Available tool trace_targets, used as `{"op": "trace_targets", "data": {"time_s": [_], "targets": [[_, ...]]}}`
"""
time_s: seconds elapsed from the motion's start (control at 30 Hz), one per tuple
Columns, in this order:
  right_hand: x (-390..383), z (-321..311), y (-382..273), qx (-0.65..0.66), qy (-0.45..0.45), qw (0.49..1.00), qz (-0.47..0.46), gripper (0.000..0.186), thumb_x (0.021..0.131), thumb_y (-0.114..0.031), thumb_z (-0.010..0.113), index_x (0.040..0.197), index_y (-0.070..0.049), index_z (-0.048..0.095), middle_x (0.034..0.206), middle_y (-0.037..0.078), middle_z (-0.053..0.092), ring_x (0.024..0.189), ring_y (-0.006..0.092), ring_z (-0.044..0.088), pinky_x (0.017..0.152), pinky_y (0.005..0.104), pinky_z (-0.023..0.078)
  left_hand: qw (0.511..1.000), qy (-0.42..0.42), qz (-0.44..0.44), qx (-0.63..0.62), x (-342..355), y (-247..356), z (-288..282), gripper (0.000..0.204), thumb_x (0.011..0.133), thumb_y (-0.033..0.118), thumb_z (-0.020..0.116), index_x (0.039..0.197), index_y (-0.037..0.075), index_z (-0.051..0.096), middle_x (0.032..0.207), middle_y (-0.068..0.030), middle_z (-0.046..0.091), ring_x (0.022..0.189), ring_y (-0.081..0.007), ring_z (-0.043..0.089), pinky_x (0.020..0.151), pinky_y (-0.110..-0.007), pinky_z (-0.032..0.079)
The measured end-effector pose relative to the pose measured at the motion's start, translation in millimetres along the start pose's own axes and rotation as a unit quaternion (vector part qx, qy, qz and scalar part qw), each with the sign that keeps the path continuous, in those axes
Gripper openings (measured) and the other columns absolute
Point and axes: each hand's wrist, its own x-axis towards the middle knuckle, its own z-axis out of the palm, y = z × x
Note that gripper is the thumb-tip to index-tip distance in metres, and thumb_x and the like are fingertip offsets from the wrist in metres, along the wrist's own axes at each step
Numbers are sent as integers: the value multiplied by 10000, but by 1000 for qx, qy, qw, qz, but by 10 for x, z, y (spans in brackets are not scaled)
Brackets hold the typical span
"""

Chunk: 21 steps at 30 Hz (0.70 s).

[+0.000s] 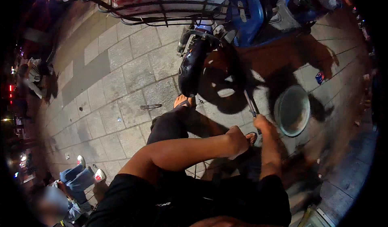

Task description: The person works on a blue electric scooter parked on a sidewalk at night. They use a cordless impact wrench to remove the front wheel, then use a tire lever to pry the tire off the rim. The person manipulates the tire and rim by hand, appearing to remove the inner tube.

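My right hand (263,124) is closed around a long, narrow metal tool (251,104) with a dark grip. It points away from me over the paving, and its exact kind is unclear. Just left of it, my left hand (237,141) is bent inward with the fingers curled; whatever they may hold is hidden. A round basin (292,110) with greyish contents stands on the ground right of my right hand. Ahead of my feet is the black tyre (190,71) of a two-wheeler, apart from both hands.
A wire basket (161,13) with a white and red load overhangs the wheel. A blue scooter (258,17) stands behind it. A flat metal piece (150,106) and a small blue-red box (320,77) lie on the paving. A person in jeans (76,182) is at lower left.
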Motion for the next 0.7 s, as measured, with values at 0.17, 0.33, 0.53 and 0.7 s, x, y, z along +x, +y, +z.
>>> {"op": "trace_targets", "data": {"time_s": [0.17, 0.33, 0.53, 0.7], "targets": [[116, -1069, 444, -76, 90, 972, -204, 461, 1015, -433, 508, 1003, -54, 770, 1000, 190, 752, 873, 342, 737, 692, 445, 568, 999, -25, 26, -12, 12, 49, -19, 241, 727, 220, 804, 922, 81, 775, 938, -69, 757, 938, -270, 734, 824, -459, 543], [13, -426, 125, -55, 59, 989, -123, 318, 944, -306, 589, 1067, -61, 749, 1111, 202, 737, 1023, 378, 712, 827, 450, 563, 999, -23, 22, -28, -95, -34, 1, 266, 726, 236, 822, 941, 84, 782, 959, -85, 769, 964, -265, 740, 852, -446, 549], [146, 606, -353, -4, -27, 1000, -2, 327, 941, -225, 593, 1166, -35, 735, 1216, 231, 713, 1185, 435, 662, 1015, 522, 511, 999, 8, -14, -37, 2, -108, 237, 283, 745, 238, 824, 995, 112, 786, 1014, -91, 772, 996, -271, 742, 857, -459, 542], [54, -56, -147, -82, -106, 991, 17, 377, 956, -229, 561, 1227, -15, 715, 1348, 258, 650, 1258, 446, 621, 1071, 529, 482, 999, -15, 12, -30, -98, -141, 6, 336, 737, 250, 837, 1035, 105, 780, 1060, -96, 769, 1013, -282, 737, 839, -457, 534]]}}
